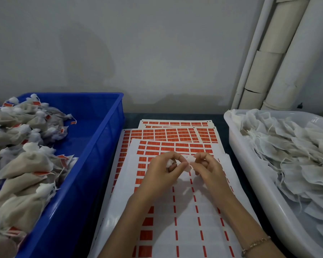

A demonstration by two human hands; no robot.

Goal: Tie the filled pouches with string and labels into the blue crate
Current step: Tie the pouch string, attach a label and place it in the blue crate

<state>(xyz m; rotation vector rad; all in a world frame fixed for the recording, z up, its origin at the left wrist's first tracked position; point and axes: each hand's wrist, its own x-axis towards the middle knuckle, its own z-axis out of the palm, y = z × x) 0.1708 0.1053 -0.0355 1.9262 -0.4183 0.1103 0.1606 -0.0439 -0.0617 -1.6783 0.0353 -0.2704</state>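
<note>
You held a small white piece [189, 161] over the label sheets [175, 135] - probably so stickers stayed in reach. Left hand [164, 170] and right hand [207, 168] fingers both pinched it. Tied pouches [22, 164] lay in the blue crate [108, 112] - untied pouches [296, 155] in the white tub [235, 138].

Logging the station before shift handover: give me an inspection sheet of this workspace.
Surface: dark table, mostly covered.
Job's things: blue crate holding tied pouches with red labels; white tub of untied pouches; label sheets stacked centre.
Clutter: nothing seen.
Hands: left hand and right hand both pinch a small white piece above the sheets.
Cables: nothing seen.
Surroundings: grey wall; pale pipes rear right.
</note>
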